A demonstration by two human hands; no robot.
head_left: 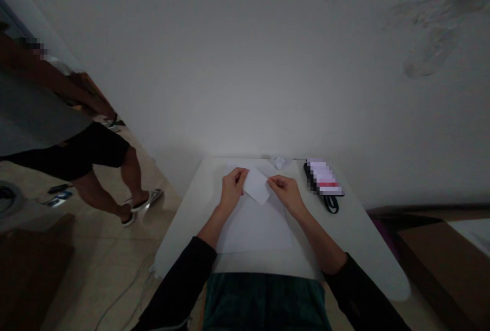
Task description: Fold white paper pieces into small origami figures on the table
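Between my two hands a small folded piece of white paper [257,186] is held up, tilted, above the table. My left hand [234,186] pinches its left corner, fingers closed on it. At its right corner, the fingertips of my right hand [284,192] are pressed together on the paper. Under them a large white sheet [254,231] lies flat on the white table [356,249]. A small crumpled or folded white paper piece [279,161] rests at the table's back edge.
A black-edged device or pouch with a strap [324,178] lies at the table's back right, partly pixelated. A wall stands behind. On the left is a standing person [49,117]. Cardboard boxes [444,259] are at right.
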